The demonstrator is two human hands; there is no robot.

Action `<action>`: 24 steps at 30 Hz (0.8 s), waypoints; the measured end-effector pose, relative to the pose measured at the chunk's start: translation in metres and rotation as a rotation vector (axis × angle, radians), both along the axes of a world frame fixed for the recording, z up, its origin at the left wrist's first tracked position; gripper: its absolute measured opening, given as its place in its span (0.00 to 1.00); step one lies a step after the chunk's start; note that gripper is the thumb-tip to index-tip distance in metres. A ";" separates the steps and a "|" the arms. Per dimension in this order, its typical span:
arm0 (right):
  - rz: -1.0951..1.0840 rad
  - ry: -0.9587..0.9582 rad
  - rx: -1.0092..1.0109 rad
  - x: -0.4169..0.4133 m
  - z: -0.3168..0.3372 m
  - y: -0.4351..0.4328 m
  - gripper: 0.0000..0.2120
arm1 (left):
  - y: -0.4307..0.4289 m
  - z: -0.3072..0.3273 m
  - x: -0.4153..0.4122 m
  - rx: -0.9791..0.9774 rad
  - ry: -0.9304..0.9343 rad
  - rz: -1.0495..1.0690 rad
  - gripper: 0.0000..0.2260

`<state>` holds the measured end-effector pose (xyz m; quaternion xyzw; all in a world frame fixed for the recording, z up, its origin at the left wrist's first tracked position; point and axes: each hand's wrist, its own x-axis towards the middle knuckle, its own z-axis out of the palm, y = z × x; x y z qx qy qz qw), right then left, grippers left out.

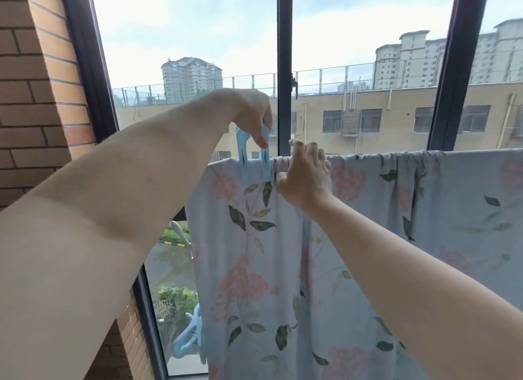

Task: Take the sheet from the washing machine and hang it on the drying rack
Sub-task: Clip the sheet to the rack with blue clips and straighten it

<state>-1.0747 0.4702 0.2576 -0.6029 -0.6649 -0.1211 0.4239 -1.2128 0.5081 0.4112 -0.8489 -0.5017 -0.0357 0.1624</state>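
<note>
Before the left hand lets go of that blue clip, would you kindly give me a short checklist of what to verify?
1. Sheet draped over the top and hanging down: ok.
2. Blue clip straddles the sheet's top edge: ok.
3. Left hand grips the clip's upper end: ok.
4. Right hand holds the bunched sheet just beside the clip: ok.
5. Clip pushed fully down and biting firmly: cannot tell.
6. Spare clips visible low by the window: ok.
</note>
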 end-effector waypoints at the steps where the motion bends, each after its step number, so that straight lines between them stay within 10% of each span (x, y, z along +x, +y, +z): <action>1: -0.003 0.000 -0.001 0.001 -0.001 0.002 0.30 | 0.000 0.001 0.001 -0.011 0.013 0.004 0.20; 8: -0.015 -0.028 0.024 0.004 -0.003 0.013 0.24 | 0.003 0.001 0.002 -0.213 -0.116 0.033 0.28; 12: -0.024 -0.059 0.009 0.004 0.000 0.017 0.23 | 0.006 -0.011 -0.017 -0.354 -0.489 -0.058 0.40; 18: 0.069 -0.058 -0.009 0.006 0.013 0.020 0.21 | 0.012 -0.065 -0.045 -0.284 -1.069 0.050 0.31; 24: 0.189 -0.026 -0.021 -0.011 0.031 0.023 0.25 | 0.025 -0.116 -0.075 -0.086 -0.939 0.194 0.25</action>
